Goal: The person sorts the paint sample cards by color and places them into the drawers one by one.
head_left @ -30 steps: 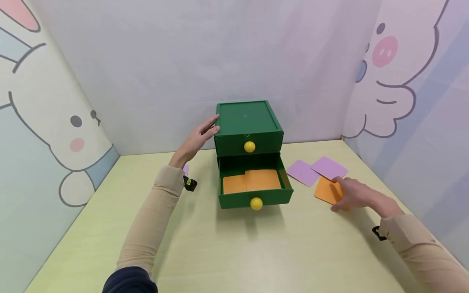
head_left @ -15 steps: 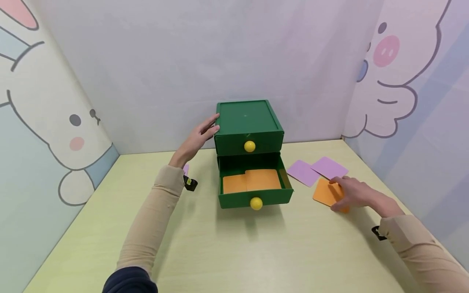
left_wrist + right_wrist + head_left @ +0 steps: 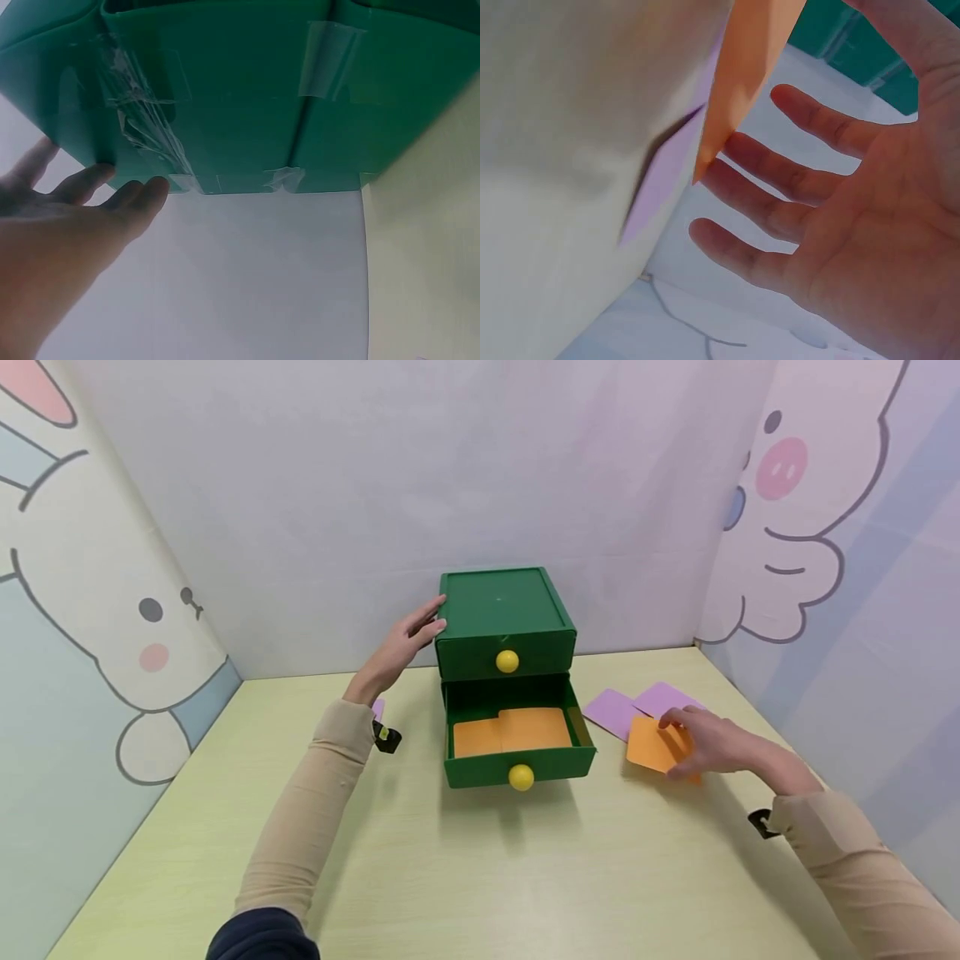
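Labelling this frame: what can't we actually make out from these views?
- Upper drawer contents: shut, head view.
- Orange card under the right hand: the fingers cover its near part in the head view; the right wrist view is blurred, so the grip is unclear.
- Purple piece by the left wrist: mostly hidden behind the sleeve, head view.
- Left hand contact with the green box: left wrist view too close to tell.

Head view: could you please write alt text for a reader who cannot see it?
A right hand lifts an orange card beside a green two-drawer box, whose lower drawer is open with orange cards inside. The left hand touches the box's side.
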`<state>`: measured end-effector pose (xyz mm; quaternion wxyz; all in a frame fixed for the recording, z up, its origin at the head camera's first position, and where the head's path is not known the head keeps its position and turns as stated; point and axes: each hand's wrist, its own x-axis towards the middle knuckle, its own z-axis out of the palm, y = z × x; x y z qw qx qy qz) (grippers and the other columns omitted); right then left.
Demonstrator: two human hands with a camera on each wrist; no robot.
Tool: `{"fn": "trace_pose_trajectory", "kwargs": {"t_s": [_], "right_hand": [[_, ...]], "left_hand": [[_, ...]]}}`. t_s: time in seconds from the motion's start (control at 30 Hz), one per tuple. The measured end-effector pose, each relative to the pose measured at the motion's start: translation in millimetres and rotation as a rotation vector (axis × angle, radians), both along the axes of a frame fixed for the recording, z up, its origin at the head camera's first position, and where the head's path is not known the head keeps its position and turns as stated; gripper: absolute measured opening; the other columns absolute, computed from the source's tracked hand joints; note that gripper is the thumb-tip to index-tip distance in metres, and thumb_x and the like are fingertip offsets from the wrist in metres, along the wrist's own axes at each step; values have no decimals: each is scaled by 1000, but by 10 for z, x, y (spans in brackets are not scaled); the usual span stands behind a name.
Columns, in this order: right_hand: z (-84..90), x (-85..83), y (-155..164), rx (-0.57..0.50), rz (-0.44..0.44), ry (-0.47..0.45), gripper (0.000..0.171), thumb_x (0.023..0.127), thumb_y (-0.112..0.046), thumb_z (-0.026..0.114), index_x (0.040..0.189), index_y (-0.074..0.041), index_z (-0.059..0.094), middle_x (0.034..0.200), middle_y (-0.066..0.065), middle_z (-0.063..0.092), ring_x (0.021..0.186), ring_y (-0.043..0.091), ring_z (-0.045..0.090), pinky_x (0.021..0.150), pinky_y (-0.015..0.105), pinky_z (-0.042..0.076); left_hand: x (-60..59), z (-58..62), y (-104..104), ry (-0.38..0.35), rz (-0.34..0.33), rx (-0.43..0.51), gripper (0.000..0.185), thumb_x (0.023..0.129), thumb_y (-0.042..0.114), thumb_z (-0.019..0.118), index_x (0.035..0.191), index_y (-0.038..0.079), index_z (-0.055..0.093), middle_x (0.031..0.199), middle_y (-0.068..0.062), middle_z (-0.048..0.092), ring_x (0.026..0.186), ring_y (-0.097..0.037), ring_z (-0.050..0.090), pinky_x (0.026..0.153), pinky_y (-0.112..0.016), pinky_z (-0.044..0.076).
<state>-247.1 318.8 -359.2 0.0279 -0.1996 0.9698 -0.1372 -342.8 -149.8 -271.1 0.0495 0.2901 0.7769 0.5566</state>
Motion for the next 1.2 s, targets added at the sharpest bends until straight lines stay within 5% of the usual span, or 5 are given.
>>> {"fn": "trace_pose_trajectory", "kwargs": {"t_s": [0.33, 0.67, 1.1, 1.2], "right_hand": [[434, 26, -227, -69, 120, 127, 62, 63, -39, 89, 110, -10, 59, 110, 6, 60, 102, 24, 56, 86, 43, 49], [766, 17, -554, -92, 208, 147, 60, 65, -39, 88, 111, -14, 59, 119, 2, 60, 110, 21, 55, 94, 45, 47], [897, -81, -1111, -135, 349, 106, 56, 65, -34, 89, 109, -17, 59, 121, -2, 59, 108, 18, 54, 96, 40, 48], [898, -117, -1222, -133, 359, 98, 54, 66, -33, 89, 108, -16, 59, 122, 0, 59, 107, 18, 54, 94, 39, 48]], "left_hand": [[1, -11, 1, -8, -2, -2, 59, 103, 28, 44, 156, 19, 19, 163, 1, 15, 151, -21, 16, 122, -43, 21], [4, -13, -13, -7, 12, -9, 59, 103, 28, 44, 156, 19, 20, 163, 0, 14, 151, -22, 15, 122, -47, 20], [20, 0, -6, 24, 28, -28, 58, 103, 28, 43, 156, 18, 20, 163, -1, 14, 151, -23, 14, 122, -49, 17], [-78, -70, -18, 29, 34, -26, 58, 103, 28, 43, 156, 20, 20, 163, -1, 14, 151, -22, 14, 122, -49, 17]]}}
